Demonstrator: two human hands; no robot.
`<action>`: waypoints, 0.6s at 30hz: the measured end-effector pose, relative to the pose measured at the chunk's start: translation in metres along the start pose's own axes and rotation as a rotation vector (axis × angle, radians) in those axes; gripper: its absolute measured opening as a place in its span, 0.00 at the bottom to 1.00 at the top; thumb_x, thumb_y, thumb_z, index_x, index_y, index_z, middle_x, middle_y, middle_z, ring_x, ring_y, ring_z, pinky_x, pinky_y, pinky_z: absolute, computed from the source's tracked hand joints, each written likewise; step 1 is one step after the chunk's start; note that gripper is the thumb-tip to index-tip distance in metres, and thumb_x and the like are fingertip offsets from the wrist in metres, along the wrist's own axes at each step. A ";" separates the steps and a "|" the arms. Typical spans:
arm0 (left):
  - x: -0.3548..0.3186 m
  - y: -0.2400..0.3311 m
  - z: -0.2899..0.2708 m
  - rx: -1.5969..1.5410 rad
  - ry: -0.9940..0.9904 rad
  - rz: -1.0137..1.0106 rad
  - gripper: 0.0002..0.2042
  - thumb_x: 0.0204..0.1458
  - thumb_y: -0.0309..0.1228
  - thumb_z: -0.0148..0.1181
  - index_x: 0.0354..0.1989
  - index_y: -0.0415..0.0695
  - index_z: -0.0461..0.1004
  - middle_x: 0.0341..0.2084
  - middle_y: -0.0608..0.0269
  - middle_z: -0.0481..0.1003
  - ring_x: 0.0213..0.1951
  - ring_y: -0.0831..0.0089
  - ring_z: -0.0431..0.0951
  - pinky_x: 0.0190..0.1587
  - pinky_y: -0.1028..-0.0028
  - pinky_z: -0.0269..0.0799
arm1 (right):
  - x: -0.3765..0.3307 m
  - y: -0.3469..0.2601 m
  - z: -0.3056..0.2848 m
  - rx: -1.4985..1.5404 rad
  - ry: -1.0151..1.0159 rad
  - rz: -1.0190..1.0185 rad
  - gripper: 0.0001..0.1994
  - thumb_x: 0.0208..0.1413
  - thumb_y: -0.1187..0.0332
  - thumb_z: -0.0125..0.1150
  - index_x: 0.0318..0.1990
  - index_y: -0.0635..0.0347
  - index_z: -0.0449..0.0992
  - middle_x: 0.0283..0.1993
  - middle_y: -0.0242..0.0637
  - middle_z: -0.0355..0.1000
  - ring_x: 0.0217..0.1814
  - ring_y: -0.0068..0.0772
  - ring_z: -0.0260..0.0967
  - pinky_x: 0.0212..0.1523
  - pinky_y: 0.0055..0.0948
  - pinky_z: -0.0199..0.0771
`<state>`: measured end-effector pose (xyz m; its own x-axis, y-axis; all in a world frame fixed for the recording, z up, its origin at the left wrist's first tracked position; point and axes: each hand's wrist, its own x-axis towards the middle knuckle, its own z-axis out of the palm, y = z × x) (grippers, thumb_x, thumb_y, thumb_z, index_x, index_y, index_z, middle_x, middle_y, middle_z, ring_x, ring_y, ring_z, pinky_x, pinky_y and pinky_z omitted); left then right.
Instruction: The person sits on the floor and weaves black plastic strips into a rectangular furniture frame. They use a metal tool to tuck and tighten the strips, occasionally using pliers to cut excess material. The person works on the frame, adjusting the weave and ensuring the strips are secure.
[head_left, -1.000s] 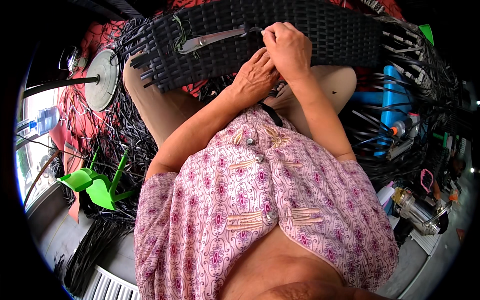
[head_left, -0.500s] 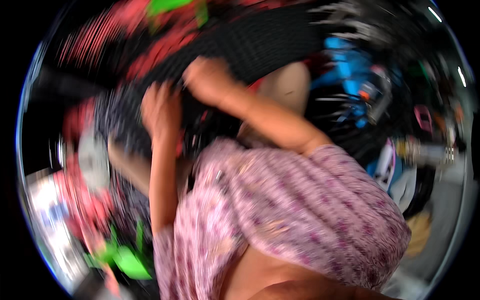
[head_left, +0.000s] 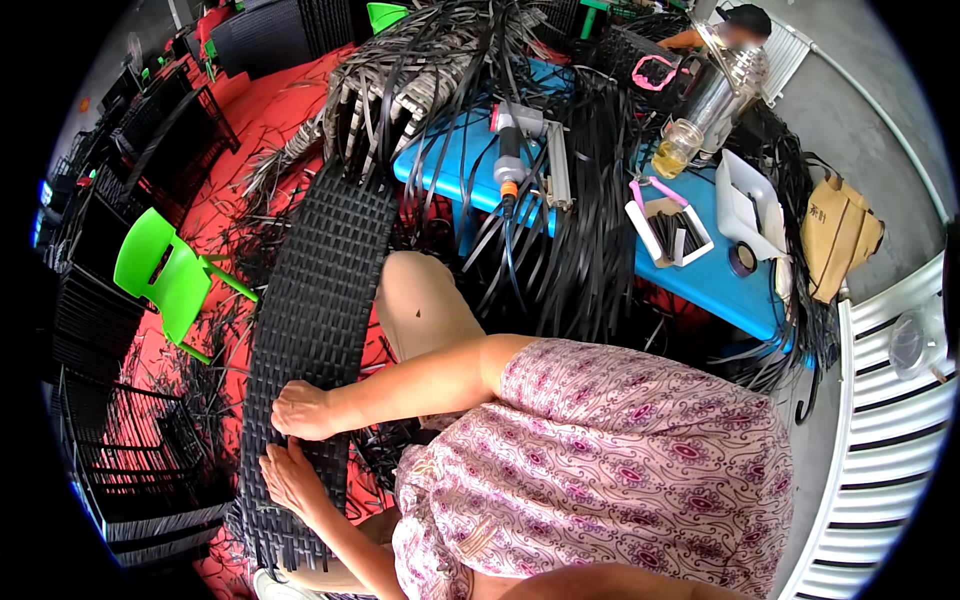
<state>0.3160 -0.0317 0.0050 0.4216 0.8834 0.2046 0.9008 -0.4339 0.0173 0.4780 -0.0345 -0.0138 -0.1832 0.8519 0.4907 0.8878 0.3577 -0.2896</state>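
Note:
A long black woven panel of flat plastic strips [head_left: 318, 275] slants from the strip pile down across my lap, beside my bare knee. My right hand [head_left: 303, 410] is closed, its knuckles up, on the lower half of the panel; whatever its fingers pinch is hidden beneath them. Just below it, my left hand [head_left: 290, 480] lies on the weave with the fingers stretched out, close to the right hand. Loose strip ends fringe the bottom of the panel.
Bundled black strips [head_left: 590, 250] hang over a blue table [head_left: 440, 170] bearing a power tool [head_left: 510, 160]. Another blue table [head_left: 700, 290] holds a white tray [head_left: 745, 210], a small box [head_left: 668, 235] and a glass jar [head_left: 680, 145]. A green chair [head_left: 180, 290] stands left; a person [head_left: 740, 60] sits behind.
The view has swung round and is now sharp. The woven panel, which ran across the upper picture, now runs down the left, with both hands lower on it.

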 end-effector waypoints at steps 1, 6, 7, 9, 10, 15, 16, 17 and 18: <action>0.003 0.001 0.000 -0.024 0.017 0.006 0.20 0.62 0.47 0.53 0.35 0.38 0.71 0.33 0.48 0.72 0.39 0.49 0.76 0.37 0.52 0.71 | 0.001 0.002 -0.004 -0.021 -0.032 -0.004 0.07 0.44 0.68 0.61 0.19 0.59 0.77 0.22 0.43 0.76 0.29 0.45 0.79 0.32 0.42 0.77; 0.005 0.002 0.007 -0.124 0.104 -0.046 0.20 0.61 0.47 0.55 0.33 0.38 0.72 0.33 0.46 0.74 0.39 0.49 0.77 0.36 0.53 0.72 | 0.005 0.006 0.010 -0.013 -0.001 0.010 0.08 0.45 0.67 0.60 0.19 0.58 0.78 0.22 0.46 0.76 0.27 0.45 0.79 0.29 0.45 0.78; 0.003 -0.014 0.014 -0.153 0.036 -0.050 0.20 0.61 0.47 0.56 0.33 0.39 0.74 0.32 0.46 0.75 0.40 0.48 0.77 0.37 0.54 0.73 | 0.007 0.000 0.016 0.001 -0.014 -0.009 0.09 0.44 0.64 0.58 0.18 0.53 0.80 0.21 0.43 0.77 0.26 0.45 0.79 0.29 0.45 0.78; -0.007 -0.019 0.011 -0.148 0.118 0.001 0.17 0.61 0.45 0.55 0.35 0.40 0.77 0.34 0.49 0.77 0.40 0.48 0.76 0.43 0.53 0.72 | 0.007 -0.008 -0.009 0.093 -0.193 0.050 0.09 0.43 0.63 0.59 0.21 0.56 0.81 0.25 0.48 0.78 0.28 0.50 0.79 0.29 0.51 0.77; -0.005 -0.015 0.009 -0.211 0.066 0.025 0.15 0.60 0.43 0.56 0.35 0.41 0.77 0.34 0.49 0.77 0.40 0.48 0.76 0.43 0.53 0.71 | 0.006 -0.007 -0.026 0.102 -0.249 0.100 0.09 0.43 0.61 0.60 0.22 0.54 0.82 0.26 0.48 0.78 0.30 0.51 0.79 0.33 0.52 0.77; 0.000 0.002 -0.015 -0.360 0.105 -0.082 0.16 0.54 0.44 0.64 0.28 0.43 0.75 0.30 0.53 0.76 0.37 0.50 0.78 0.38 0.55 0.71 | -0.005 0.025 -0.082 0.622 -0.289 0.231 0.24 0.44 0.74 0.69 0.54 0.54 0.79 0.33 0.34 0.76 0.37 0.21 0.74 0.38 0.27 0.75; -0.006 -0.003 -0.021 -0.319 0.107 -0.114 0.18 0.54 0.47 0.63 0.28 0.42 0.76 0.30 0.54 0.76 0.36 0.51 0.77 0.38 0.58 0.70 | -0.004 0.025 -0.095 0.602 -0.247 0.206 0.24 0.45 0.75 0.68 0.54 0.53 0.78 0.34 0.33 0.76 0.37 0.22 0.74 0.39 0.27 0.75; -0.016 -0.011 -0.026 -0.326 0.084 -0.177 0.18 0.53 0.46 0.64 0.28 0.42 0.76 0.30 0.55 0.76 0.35 0.51 0.78 0.37 0.58 0.70 | -0.003 0.022 -0.096 0.579 -0.210 0.178 0.25 0.46 0.76 0.67 0.55 0.52 0.78 0.34 0.33 0.75 0.38 0.23 0.74 0.39 0.28 0.75; -0.024 -0.020 -0.029 -0.314 0.095 -0.198 0.17 0.53 0.45 0.64 0.28 0.42 0.76 0.30 0.55 0.76 0.36 0.51 0.78 0.38 0.58 0.71 | -0.002 0.024 -0.094 0.596 -0.135 0.131 0.23 0.45 0.75 0.67 0.54 0.52 0.78 0.34 0.35 0.76 0.36 0.30 0.76 0.39 0.31 0.76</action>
<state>0.2850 -0.0498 0.0280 0.2177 0.9415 0.2571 0.8818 -0.3027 0.3617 0.5398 -0.0639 0.0555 -0.1746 0.9301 0.3231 0.5251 0.3655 -0.7685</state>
